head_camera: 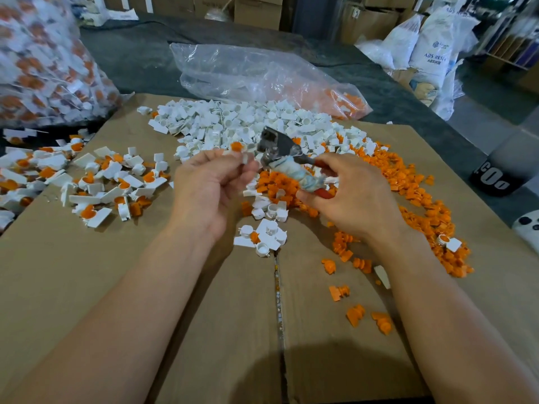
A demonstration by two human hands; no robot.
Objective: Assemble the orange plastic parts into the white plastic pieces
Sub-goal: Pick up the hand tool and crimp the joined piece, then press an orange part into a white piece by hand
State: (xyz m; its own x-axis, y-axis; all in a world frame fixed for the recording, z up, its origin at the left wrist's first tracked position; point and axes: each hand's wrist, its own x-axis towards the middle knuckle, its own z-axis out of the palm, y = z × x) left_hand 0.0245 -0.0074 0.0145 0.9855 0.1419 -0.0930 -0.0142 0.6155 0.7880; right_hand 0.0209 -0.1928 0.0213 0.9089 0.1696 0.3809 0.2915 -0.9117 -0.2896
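Head view: left hand pinches white piece, orange part on top; right hand grips pliers, apparently to press them together.

You work on matt brown cardboard | white plastic pieces: smooth, faintly shiny | orange plastic parts: smooth, duller | your tool: dull grey metal head, handle wrapped in worn tape | bag: clear, glossy, crinkled film | surface: dark, matt, cloth-like

Single head-worn view, angled forward and down, close over cardboard
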